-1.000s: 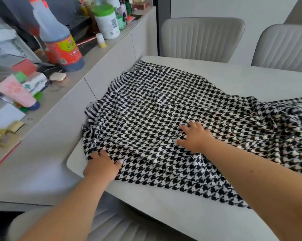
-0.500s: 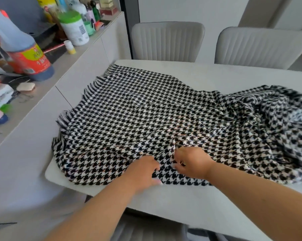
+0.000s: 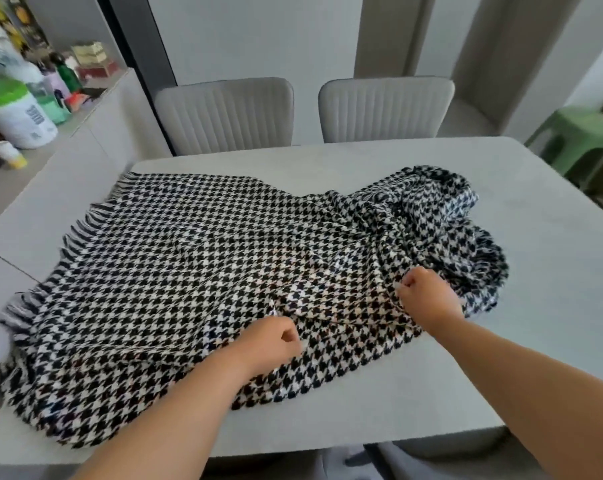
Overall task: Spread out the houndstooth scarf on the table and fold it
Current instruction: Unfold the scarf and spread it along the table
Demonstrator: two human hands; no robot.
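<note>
The black-and-white houndstooth scarf (image 3: 175, 271) lies on the grey table (image 3: 535, 306). Its left part is spread flat, with a fringed end at the table's left edge. Its right part is bunched in a heap (image 3: 442, 216). My left hand (image 3: 270, 341) rests near the scarf's front edge with fingers curled, pinching the cloth. My right hand (image 3: 428, 296) grips the cloth beside the heap, fingers closed on a fold.
Two grey ribbed chairs (image 3: 227, 112) (image 3: 383, 107) stand behind the table. A sideboard (image 3: 68, 157) on the left carries bottles and a white tub with a green lid (image 3: 16, 116). A green stool (image 3: 584, 140) stands at the far right.
Both hands have moved right along the scarf's front edge, from the left corner area toward the middle and the heap. They went from flat to closed on cloth. The view swung right.
</note>
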